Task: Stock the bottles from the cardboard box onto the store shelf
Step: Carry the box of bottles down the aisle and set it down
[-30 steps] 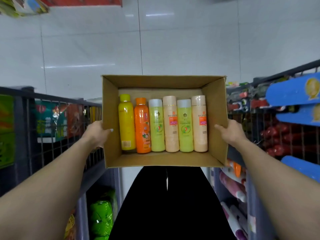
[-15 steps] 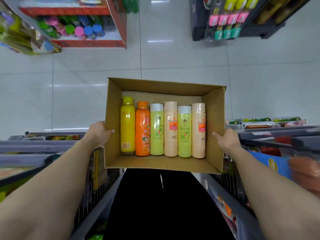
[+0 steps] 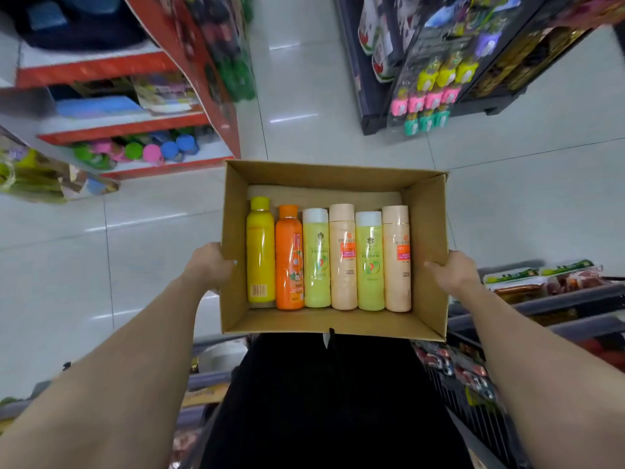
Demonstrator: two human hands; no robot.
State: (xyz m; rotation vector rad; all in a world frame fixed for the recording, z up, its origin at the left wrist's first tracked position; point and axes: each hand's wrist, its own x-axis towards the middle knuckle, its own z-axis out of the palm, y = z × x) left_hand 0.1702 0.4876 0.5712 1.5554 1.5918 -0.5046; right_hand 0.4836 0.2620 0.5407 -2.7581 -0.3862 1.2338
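Note:
I hold an open cardboard box point(image 3: 426, 231) in front of my body. My left hand point(image 3: 209, 265) grips its left wall and my right hand point(image 3: 451, 272) grips its right wall. Inside, several bottles lie side by side with caps pointing away: a yellow bottle point(image 3: 260, 252), an orange bottle point(image 3: 289, 262), two light green bottles point(image 3: 316, 262) with white caps, and two peach bottles point(image 3: 396, 262). The far strip of the box floor is bare.
A red-edged shelf point(image 3: 128, 130) with coloured cups stands at the far left across a white tiled floor point(image 3: 338, 123). A dark rack point(image 3: 422, 79) of hanging packets is at the far right. Grey wire shelves point(image 3: 541, 299) with goods flank me on both sides.
The view has tilted up and forward, bringing the far shelves across the aisle into sight. The box stays in both hands with the bottles in the same order.

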